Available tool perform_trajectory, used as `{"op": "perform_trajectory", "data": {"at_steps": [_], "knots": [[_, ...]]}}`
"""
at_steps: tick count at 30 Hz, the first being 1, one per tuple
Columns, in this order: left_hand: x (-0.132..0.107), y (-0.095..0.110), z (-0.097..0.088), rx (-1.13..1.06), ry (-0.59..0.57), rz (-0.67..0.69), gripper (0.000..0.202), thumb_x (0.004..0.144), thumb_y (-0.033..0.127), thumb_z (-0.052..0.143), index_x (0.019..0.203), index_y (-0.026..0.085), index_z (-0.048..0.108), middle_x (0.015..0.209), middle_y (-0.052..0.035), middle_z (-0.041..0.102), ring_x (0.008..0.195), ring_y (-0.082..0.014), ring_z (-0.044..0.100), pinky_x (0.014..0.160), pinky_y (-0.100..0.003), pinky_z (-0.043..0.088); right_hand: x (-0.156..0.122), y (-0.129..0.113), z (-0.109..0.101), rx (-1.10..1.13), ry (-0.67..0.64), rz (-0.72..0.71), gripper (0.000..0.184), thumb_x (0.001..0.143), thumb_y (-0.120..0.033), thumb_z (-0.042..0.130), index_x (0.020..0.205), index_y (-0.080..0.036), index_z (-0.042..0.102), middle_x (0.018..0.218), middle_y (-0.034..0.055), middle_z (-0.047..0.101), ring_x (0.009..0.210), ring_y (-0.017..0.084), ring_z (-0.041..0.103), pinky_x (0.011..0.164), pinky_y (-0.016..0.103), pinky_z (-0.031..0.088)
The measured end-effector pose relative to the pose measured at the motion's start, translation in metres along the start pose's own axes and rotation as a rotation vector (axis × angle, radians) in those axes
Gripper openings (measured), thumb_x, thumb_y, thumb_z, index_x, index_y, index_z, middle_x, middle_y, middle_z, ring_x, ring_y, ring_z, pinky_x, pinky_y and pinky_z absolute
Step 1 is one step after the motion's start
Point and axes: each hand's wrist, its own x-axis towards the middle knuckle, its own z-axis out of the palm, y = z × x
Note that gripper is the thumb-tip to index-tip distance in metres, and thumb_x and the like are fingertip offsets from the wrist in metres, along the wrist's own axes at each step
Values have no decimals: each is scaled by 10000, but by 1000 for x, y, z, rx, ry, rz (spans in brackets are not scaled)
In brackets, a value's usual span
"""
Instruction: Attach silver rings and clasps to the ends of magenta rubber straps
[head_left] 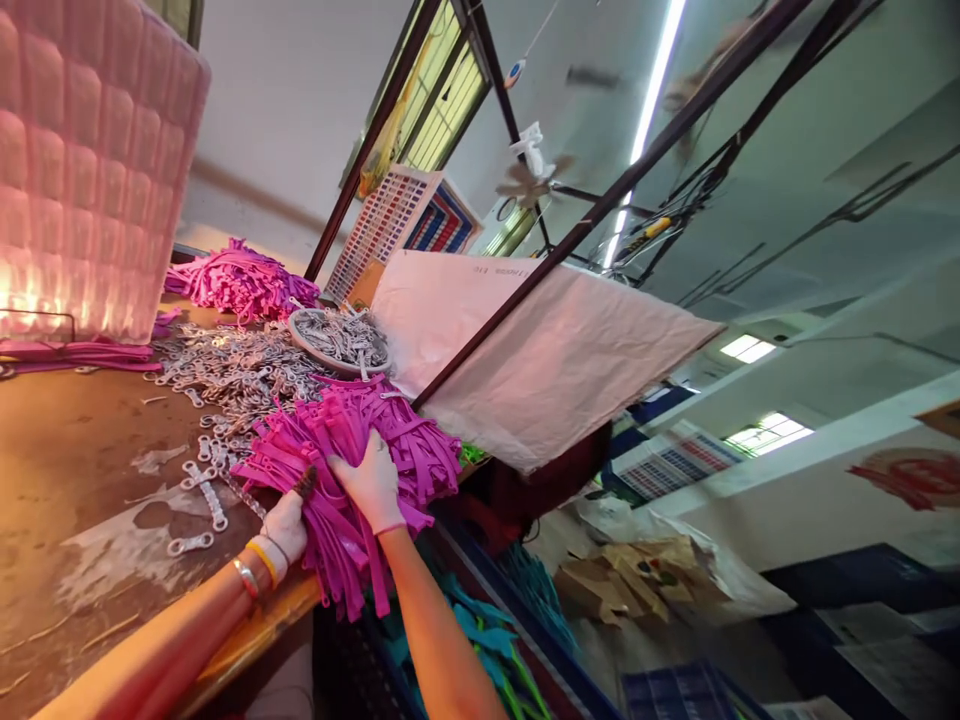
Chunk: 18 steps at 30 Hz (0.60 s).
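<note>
Right, so both hands are at the front edge of the table (45,420), close tog. but apart, w/ a big heap of magenta strips (337,415) under & b/w them. L hand (287,525), in a white glove, is at the near-left side of the heap; there's something dark at its fingertips, can't tell what. Yellow band (262,558) & a shiny bracelet (245,577) on that wrist. R hand (373,487), also white-gloved, lies on top of the strips, thumb out twd the L hand. Can't tell if either one is clamped on any strips or just resting on them. Strip ends hang over the table edge.

Just behind/left of the heap: loads of loose silvery link-shaped pcs (240,370), a few strays nr the L hand. A round bowl (330,364) full of similar pcs stands beyond the heap, & a 2nd magenta pile (244,285) farther back. Far left, a pink see-thru padded block (90,170) stands upright on the table.

Big whitish sheet (540,370) slants behind a dark pole (600,215). Below the table, approx. by the R forearm, teal strips (480,630); brown cardboard (637,580) farther right, bit blurry.
</note>
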Motion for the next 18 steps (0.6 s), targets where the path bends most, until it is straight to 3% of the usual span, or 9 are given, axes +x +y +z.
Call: {"op": "perform_trajectory", "data": {"at_steps": [3, 6, 10, 14, 18], "knots": [[-1, 3, -4, -16, 3, -17, 403, 894, 209, 682, 1271, 67, 673, 943, -143, 802, 923, -310, 776, 1036, -466, 568, 0, -12, -2, -8, -27, 2, 834, 841, -619, 662, 1382, -1, 516, 1155, 267, 701, 1081, 372, 690, 889, 422, 510], [1, 12, -13, -20, 2, -26, 394, 852, 191, 711, 1231, 85, 691, 869, -117, 801, 966, -311, 767, 1050, -438, 557, -9, -35, -8, -26, -5, -112, 675, 884, -554, 632, 1378, -106, 531, 1114, 188, 727, 1039, 316, 704, 881, 381, 495], [4, 25, -17, -10, -97, -8, 458, 832, 256, 745, 1266, 128, 672, 980, -91, 805, 1127, -289, 717, 1127, -401, 494, -6, -59, -22, -27, -58, -181, 546, 886, -599, 615, 1229, -174, 609, 1067, 152, 743, 1019, 310, 702, 905, 404, 470], [-3, 40, -2, 63, -230, 43, 530, 796, 298, 781, 1275, 110, 656, 1104, -117, 786, 1241, -299, 658, 1185, -430, 430, -1, -70, -41, 70, -79, -191, 510, 868, -597, 633, 1194, -204, 615, 1070, 113, 746, 996, 275, 707, 853, 354, 487], [-36, 75, 29, 244, -324, 147, 488, 779, 302, 792, 1212, 99, 691, 1141, -126, 775, 1227, -322, 663, 1169, -466, 452, -15, -94, -70, 385, 85, -226, 481, 851, -481, 683, 1240, -207, 612, 1134, 109, 729, 1055, 272, 679, 909, 363, 496]]}}
